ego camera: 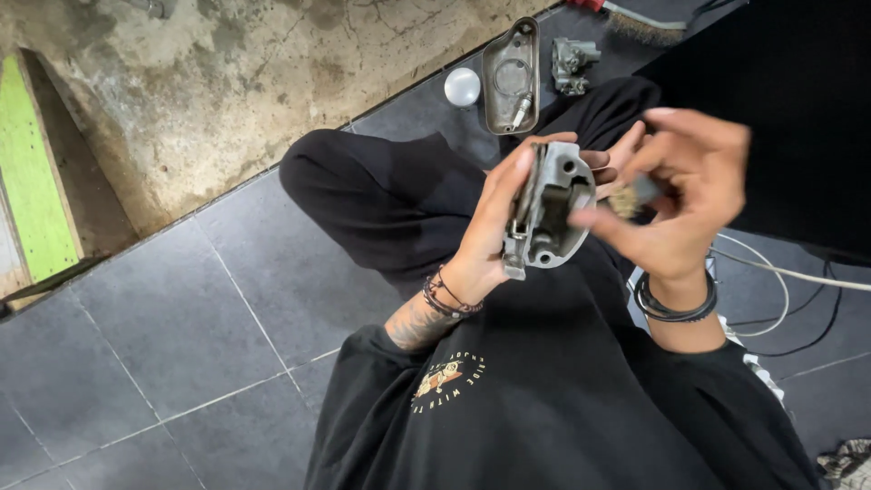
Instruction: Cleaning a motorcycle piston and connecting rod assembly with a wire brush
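Note:
My left hand (494, 222) grips a grey cast-metal engine part (552, 210) with round holes, held upright over my lap. My right hand (685, 195) pinches a small brush (635, 195), and its bristles press against the part's right side. Both wrists wear dark bracelets. I sit cross-legged in black clothes on a dark tiled floor (181, 327).
On the floor ahead lie an oblong metal cover (511, 77), a small round white object (462, 87), a grey metal assembly (572, 63) and a wire brush (644, 23). White and black cables (789, 272) run at right. A rough concrete wall (227, 82) and green board (32, 172) stand at left.

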